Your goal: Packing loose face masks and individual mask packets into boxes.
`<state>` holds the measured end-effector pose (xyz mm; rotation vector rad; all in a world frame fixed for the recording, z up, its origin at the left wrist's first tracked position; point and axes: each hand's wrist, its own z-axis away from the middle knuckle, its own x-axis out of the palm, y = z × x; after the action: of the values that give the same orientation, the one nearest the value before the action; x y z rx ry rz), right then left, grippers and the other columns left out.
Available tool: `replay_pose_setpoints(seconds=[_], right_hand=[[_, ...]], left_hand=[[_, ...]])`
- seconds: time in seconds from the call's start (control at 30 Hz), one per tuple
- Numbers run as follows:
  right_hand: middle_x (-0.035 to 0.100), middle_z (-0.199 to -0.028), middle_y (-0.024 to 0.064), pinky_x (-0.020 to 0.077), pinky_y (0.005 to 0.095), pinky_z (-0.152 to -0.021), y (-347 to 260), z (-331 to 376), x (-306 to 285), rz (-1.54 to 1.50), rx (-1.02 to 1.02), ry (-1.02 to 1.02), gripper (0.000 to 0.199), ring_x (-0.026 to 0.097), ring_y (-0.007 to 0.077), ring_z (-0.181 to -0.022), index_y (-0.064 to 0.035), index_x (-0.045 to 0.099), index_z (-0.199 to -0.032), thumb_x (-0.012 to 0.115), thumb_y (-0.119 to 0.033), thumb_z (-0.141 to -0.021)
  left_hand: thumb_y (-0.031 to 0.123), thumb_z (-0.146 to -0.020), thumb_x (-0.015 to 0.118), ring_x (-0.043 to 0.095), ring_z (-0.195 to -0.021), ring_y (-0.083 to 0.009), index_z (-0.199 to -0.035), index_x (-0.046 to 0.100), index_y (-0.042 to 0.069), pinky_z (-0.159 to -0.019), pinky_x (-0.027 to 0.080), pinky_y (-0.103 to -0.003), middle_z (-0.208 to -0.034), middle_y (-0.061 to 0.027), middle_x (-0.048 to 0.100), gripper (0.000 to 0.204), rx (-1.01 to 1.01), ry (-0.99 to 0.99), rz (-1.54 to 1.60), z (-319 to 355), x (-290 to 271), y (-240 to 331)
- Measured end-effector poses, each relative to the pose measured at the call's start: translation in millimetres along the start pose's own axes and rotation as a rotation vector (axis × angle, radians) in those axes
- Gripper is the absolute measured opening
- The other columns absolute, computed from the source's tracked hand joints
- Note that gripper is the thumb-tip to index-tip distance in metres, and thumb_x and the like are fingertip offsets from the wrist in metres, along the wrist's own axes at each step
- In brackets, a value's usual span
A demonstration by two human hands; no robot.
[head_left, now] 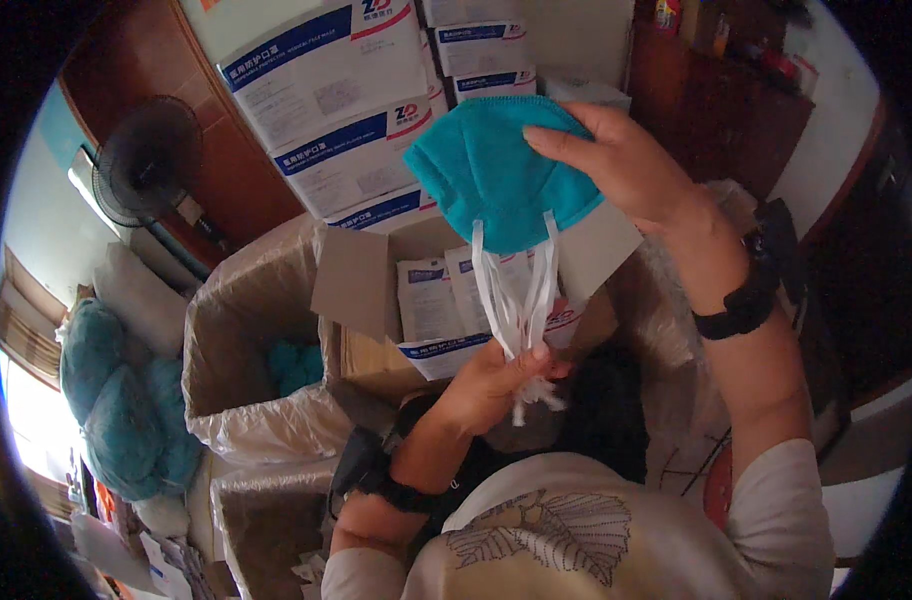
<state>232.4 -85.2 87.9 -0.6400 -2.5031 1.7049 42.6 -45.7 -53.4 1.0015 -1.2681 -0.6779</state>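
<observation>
A teal folded face mask (496,165) hangs in front of me. My right hand (621,160) grips its upper right corner, the thumb lying across the front and the fingers behind. White straps (521,290) drop from the mask's lower edge. Lower down, my left hand (496,385) is closed around those straps, and their loose ends stick out below the fingers. Under the mask stands an open carton (381,360) with its flaps spread. White and blue packets (429,298) stand inside it; the mask and straps hide part of them.
Left of the carton is a plastic-lined bin (266,425) with teal pieces inside; another lined box (266,510) sits nearer. Printed cartons (341,150) are stacked behind. A fan (146,160) and bulging teal bags (126,410) are at the left, a reddish cabinet (726,110) at the far right.
</observation>
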Motion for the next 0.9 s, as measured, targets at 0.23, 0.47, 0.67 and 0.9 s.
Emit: replay_pose_setpoints(seconds=[0.23, 0.47, 0.67, 0.9], right_hand=[[0.061, -0.087, 0.0054, 0.0465, 0.0258, -0.068, 29, 1, -14, -0.027, 0.137, 0.165, 0.028, 0.057, 0.0102, -0.075, 0.0023, 0.057, -0.098, 0.055, -0.022, -0.083], [0.061, -0.084, 0.0054, 0.0466, 0.0248, -0.066, 61, 30, 2, -0.459, 0.333, 0.001, 0.026, 0.058, 0.0121, -0.069, 0.0009, 0.058, -0.094, 0.055, -0.022, -0.083], [0.06, -0.085, 0.0092, 0.046, 0.0308, -0.064, 152, 121, 115, -0.34, 0.338, -0.675, 0.034, 0.055, 0.0138, -0.069, -0.001, 0.057, -0.095, 0.053, -0.033, -0.082], [0.061, -0.079, 0.0123, 0.0454, 0.0384, -0.068, 268, 206, 69, 0.632, 0.687, -0.779, 0.041, 0.058, 0.0251, -0.075, -0.0025, 0.061, -0.083, 0.04, -0.037, -0.087]], left_hand=[[0.03, -0.089, 0.045, 0.052, -0.074, -0.0112, -0.099, 0.055, 0.004, -0.063, 0.043, -0.026, -0.08, -0.004, 0.054, 0.03, -0.089, 0.335, -0.597, 40, -15, 23], [0.016, -0.086, 0.049, 0.055, -0.081, -0.0213, -0.091, 0.055, -0.003, -0.072, 0.044, -0.033, -0.111, -0.0175, 0.049, 0.02, 0.362, 0.187, -0.943, 73, 41, 95], [0.034, -0.088, 0.044, 0.054, -0.095, -0.0298, -0.069, 0.056, -0.001, -0.088, 0.037, -0.037, -0.098, -0.0178, 0.051, 0.041, 0.22, -0.269, 0.024, 69, 32, 56], [0.043, -0.086, 0.045, 0.056, -0.095, -0.0336, -0.052, 0.046, 0.008, -0.092, 0.034, -0.041, -0.082, -0.0056, 0.051, 0.049, 0.287, 0.301, 0.122, 80, -7, 5]])
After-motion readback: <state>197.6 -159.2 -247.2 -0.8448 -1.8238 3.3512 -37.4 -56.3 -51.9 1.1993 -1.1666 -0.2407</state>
